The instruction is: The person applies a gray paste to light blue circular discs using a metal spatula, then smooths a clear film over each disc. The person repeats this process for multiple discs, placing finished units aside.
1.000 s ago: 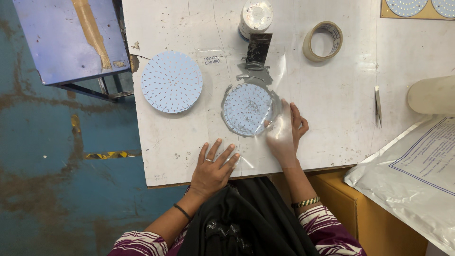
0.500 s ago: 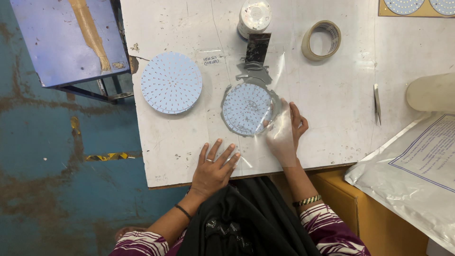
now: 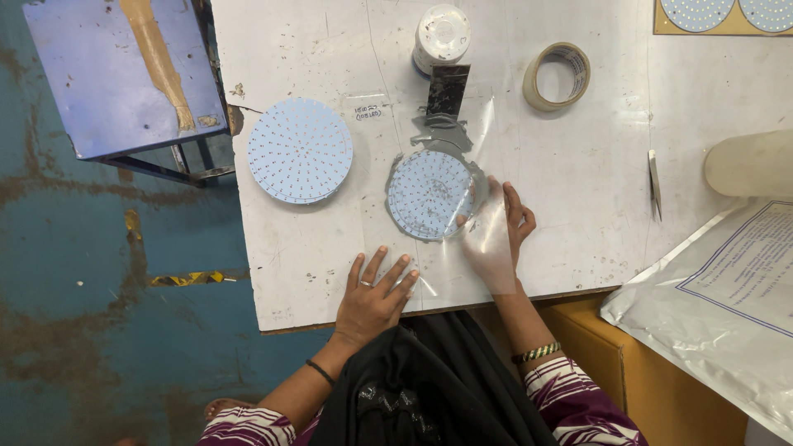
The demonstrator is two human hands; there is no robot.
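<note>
Seen from the head camera looking straight down, a white worktable (image 3: 578, 165) fills the upper middle of the view, its surface scuffed and speckled. The left hand (image 3: 373, 299) lies flat near the table's front edge, fingers spread, palm down, holding nothing; it appears to press on the near corner of a clear plastic sheet (image 3: 483, 165) that runs from the front edge up the table. The right hand (image 3: 496, 235) rests open under or within this clear film, fingers extended and touching the right rim of a round pale-blue disc (image 3: 429, 194) studded with small dots; whether the fingers pinch the film cannot be told. That disc sits at the middle of the table, under the film. A second, similar round disc (image 3: 299, 150) lies uncovered to its left, well apart from both hands. Behind the central disc stand a dark rectangular piece (image 3: 447, 89) and a white cylindrical container (image 3: 440, 35). A roll of tape (image 3: 557, 76) lies to the right of them. At the right edge sits a large clear bag with a printed sheet (image 3: 727, 289). A blue stool (image 3: 116, 74) stands left of the table.
</note>
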